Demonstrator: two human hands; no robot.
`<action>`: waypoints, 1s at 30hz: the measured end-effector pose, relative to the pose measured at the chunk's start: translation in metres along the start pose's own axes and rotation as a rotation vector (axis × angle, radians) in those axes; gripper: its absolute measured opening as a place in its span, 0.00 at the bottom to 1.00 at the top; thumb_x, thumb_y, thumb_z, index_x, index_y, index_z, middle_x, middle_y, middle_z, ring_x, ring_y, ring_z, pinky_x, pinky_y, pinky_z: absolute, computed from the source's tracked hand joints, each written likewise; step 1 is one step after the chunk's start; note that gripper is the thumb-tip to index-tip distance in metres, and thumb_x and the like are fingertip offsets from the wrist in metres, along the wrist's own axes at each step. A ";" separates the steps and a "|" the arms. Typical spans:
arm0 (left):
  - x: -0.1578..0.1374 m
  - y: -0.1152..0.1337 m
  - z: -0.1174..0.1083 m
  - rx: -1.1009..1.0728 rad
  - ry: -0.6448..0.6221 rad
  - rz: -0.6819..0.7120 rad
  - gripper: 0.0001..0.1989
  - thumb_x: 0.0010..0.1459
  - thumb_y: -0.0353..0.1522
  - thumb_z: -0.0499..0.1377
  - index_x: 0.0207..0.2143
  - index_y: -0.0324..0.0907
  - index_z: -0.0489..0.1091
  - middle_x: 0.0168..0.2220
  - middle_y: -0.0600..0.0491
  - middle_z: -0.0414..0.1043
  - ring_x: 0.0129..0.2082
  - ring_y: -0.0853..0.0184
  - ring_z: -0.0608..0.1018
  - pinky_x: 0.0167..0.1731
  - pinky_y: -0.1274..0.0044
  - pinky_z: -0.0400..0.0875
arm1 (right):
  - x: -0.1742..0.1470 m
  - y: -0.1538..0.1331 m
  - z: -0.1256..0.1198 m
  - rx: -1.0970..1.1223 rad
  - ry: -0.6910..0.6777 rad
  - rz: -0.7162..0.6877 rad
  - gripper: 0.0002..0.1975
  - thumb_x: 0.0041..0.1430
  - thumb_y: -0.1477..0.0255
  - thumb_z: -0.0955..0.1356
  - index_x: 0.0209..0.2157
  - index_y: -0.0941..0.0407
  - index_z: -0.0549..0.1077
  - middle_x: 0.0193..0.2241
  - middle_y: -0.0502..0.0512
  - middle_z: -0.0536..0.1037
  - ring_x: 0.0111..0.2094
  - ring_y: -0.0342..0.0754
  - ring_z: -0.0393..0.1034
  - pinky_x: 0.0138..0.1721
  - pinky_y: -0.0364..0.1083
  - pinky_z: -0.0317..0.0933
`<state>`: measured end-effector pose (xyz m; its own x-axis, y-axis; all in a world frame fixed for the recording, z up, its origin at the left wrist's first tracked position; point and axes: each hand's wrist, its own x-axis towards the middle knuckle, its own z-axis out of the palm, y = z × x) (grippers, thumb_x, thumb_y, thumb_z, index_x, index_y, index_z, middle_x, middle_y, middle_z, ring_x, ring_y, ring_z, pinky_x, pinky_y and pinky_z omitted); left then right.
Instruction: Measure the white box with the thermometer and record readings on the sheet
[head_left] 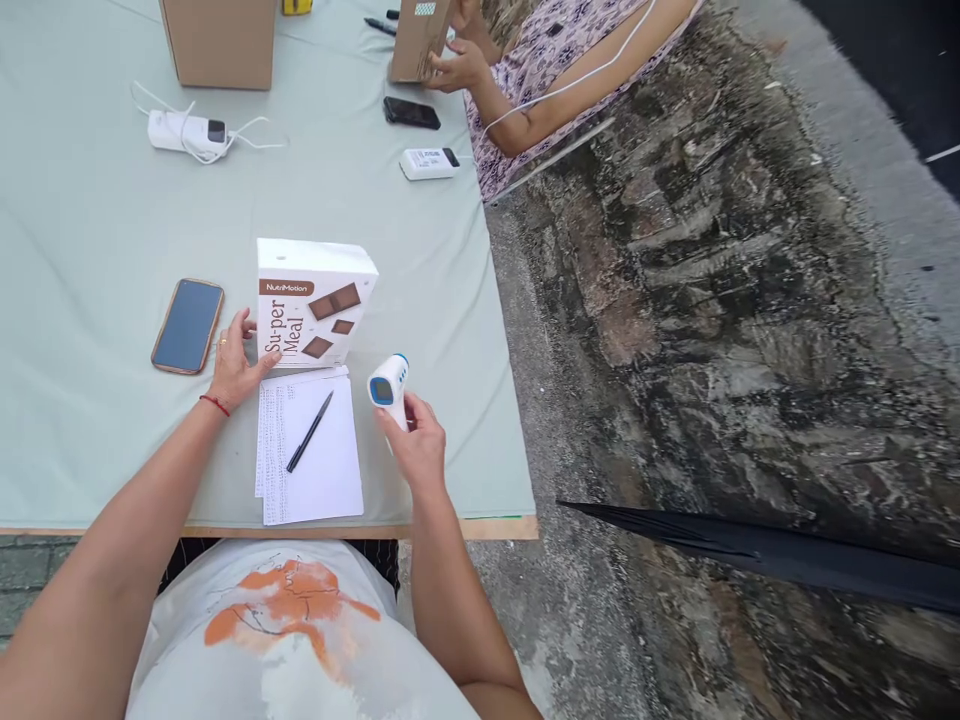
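Note:
A white NutriMotion Super Meal box (319, 315) stands upright on the table. My left hand (238, 365) holds its lower left edge, thumb on the front face and fingers at the side. In my right hand (416, 445) is a white and blue infrared thermometer (389, 385), gripped by its handle, with its small screen facing me. The thermometer is to the right of the box and apart from it. Just in front of the box lie sheets of paper (330, 490) with handwriting down the left, and a black pen (310, 432) rests on them.
A smartphone (187, 326) lies left of my left hand. Farther back are a white device with a cable (187, 135), another white device (429, 163), a black phone (412, 113) and a cardboard box (219, 45). Across the corner, another person's hands hold a brown box (414, 45).

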<state>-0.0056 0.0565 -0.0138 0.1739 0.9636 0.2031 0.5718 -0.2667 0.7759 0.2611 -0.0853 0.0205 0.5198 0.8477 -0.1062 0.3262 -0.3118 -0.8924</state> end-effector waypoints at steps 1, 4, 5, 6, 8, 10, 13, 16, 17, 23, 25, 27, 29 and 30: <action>0.000 0.000 0.001 0.001 0.001 0.004 0.47 0.55 0.56 0.59 0.68 0.40 0.50 0.57 0.39 0.69 0.54 0.52 0.73 0.57 0.59 0.65 | 0.006 0.013 -0.002 -0.123 0.036 -0.014 0.29 0.45 0.53 0.73 0.45 0.55 0.76 0.41 0.58 0.76 0.40 0.53 0.71 0.44 0.53 0.66; 0.000 0.001 0.002 0.037 -0.003 0.011 0.45 0.56 0.55 0.60 0.67 0.40 0.51 0.59 0.38 0.67 0.56 0.49 0.71 0.58 0.58 0.64 | 0.019 0.047 -0.008 -0.392 0.062 -0.049 0.29 0.50 0.51 0.70 0.49 0.54 0.76 0.44 0.61 0.75 0.44 0.56 0.71 0.46 0.55 0.65; 0.000 0.000 0.003 0.051 -0.004 0.013 0.45 0.56 0.55 0.60 0.67 0.40 0.51 0.60 0.38 0.66 0.57 0.49 0.70 0.58 0.57 0.63 | 0.021 0.055 -0.010 -0.454 0.055 -0.050 0.29 0.51 0.51 0.70 0.50 0.54 0.75 0.44 0.62 0.75 0.44 0.57 0.71 0.46 0.56 0.64; 0.000 0.000 0.003 0.063 -0.006 0.015 0.45 0.56 0.54 0.61 0.67 0.40 0.50 0.60 0.38 0.66 0.57 0.48 0.70 0.58 0.57 0.63 | 0.021 0.061 -0.012 -0.506 0.048 -0.054 0.29 0.53 0.51 0.69 0.51 0.54 0.75 0.45 0.63 0.74 0.45 0.58 0.70 0.47 0.57 0.64; 0.000 -0.002 0.005 0.080 -0.005 0.025 0.43 0.57 0.53 0.61 0.66 0.41 0.51 0.59 0.38 0.67 0.57 0.48 0.70 0.57 0.56 0.64 | 0.020 0.066 -0.012 -0.586 0.074 -0.088 0.29 0.55 0.53 0.68 0.53 0.56 0.73 0.46 0.65 0.73 0.47 0.61 0.68 0.49 0.60 0.62; 0.000 -0.004 0.007 0.088 0.013 0.044 0.39 0.58 0.49 0.61 0.64 0.41 0.54 0.59 0.39 0.66 0.58 0.48 0.69 0.57 0.57 0.64 | 0.015 0.064 -0.007 -0.617 0.146 -0.183 0.29 0.58 0.55 0.68 0.56 0.57 0.71 0.48 0.67 0.71 0.50 0.62 0.66 0.50 0.61 0.60; 0.002 -0.006 0.011 0.085 0.082 0.047 0.30 0.60 0.42 0.60 0.60 0.42 0.58 0.57 0.40 0.67 0.55 0.52 0.71 0.56 0.60 0.66 | 0.004 0.051 0.015 -0.551 0.100 -0.433 0.19 0.64 0.63 0.65 0.53 0.54 0.73 0.45 0.63 0.71 0.48 0.58 0.66 0.49 0.58 0.60; 0.004 -0.005 0.011 0.087 0.141 -0.019 0.18 0.59 0.36 0.58 0.50 0.42 0.62 0.49 0.43 0.70 0.49 0.56 0.73 0.51 0.62 0.69 | -0.003 0.037 0.044 -0.503 -0.171 -0.672 0.15 0.67 0.72 0.63 0.50 0.51 0.77 0.39 0.58 0.72 0.43 0.53 0.67 0.45 0.53 0.61; 0.004 -0.004 0.010 0.091 0.138 -0.041 0.15 0.58 0.34 0.58 0.47 0.43 0.62 0.46 0.44 0.70 0.47 0.57 0.74 0.50 0.63 0.70 | -0.003 0.033 0.052 -0.513 -0.237 -0.713 0.16 0.66 0.75 0.62 0.50 0.51 0.77 0.39 0.57 0.72 0.42 0.52 0.67 0.44 0.51 0.60; -0.022 0.002 -0.011 0.151 -0.049 -0.011 0.10 0.56 0.34 0.58 0.40 0.44 0.62 0.43 0.46 0.69 0.44 0.58 0.73 0.47 0.63 0.71 | 0.013 0.020 0.053 -0.569 -0.494 -0.790 0.12 0.66 0.77 0.63 0.42 0.52 0.79 0.37 0.57 0.74 0.39 0.50 0.66 0.43 0.50 0.57; -0.036 0.003 -0.016 0.202 -0.088 0.052 0.11 0.58 0.36 0.57 0.42 0.42 0.63 0.47 0.43 0.70 0.48 0.55 0.72 0.49 0.61 0.70 | 0.018 0.018 0.042 -0.500 -0.538 -0.773 0.09 0.67 0.75 0.63 0.39 0.54 0.76 0.36 0.57 0.74 0.39 0.50 0.66 0.43 0.50 0.58; -0.047 0.006 -0.017 0.249 -0.133 0.092 0.12 0.60 0.39 0.57 0.44 0.42 0.65 0.52 0.42 0.69 0.50 0.54 0.72 0.52 0.60 0.68 | 0.018 0.016 0.035 -0.355 -0.498 -0.690 0.07 0.67 0.71 0.63 0.38 0.54 0.73 0.33 0.55 0.74 0.35 0.49 0.67 0.40 0.50 0.60; -0.053 0.009 -0.015 0.287 -0.147 0.100 0.15 0.60 0.41 0.58 0.45 0.42 0.67 0.53 0.42 0.69 0.51 0.53 0.72 0.54 0.59 0.67 | 0.013 0.014 0.035 -0.131 -0.385 -0.539 0.06 0.65 0.66 0.64 0.36 0.54 0.69 0.29 0.52 0.72 0.30 0.47 0.66 0.35 0.48 0.61; -0.054 0.011 -0.013 0.304 -0.145 0.098 0.17 0.59 0.41 0.59 0.46 0.42 0.67 0.53 0.42 0.68 0.52 0.52 0.72 0.55 0.58 0.66 | 0.009 0.013 0.039 -0.001 -0.324 -0.453 0.07 0.64 0.64 0.65 0.35 0.53 0.68 0.27 0.50 0.71 0.28 0.46 0.65 0.33 0.47 0.61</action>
<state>-0.0190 0.0019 -0.0082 0.3395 0.9262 0.1641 0.7557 -0.3725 0.5387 0.2395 -0.0646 -0.0090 0.0582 0.9857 0.1584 0.4618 0.1141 -0.8796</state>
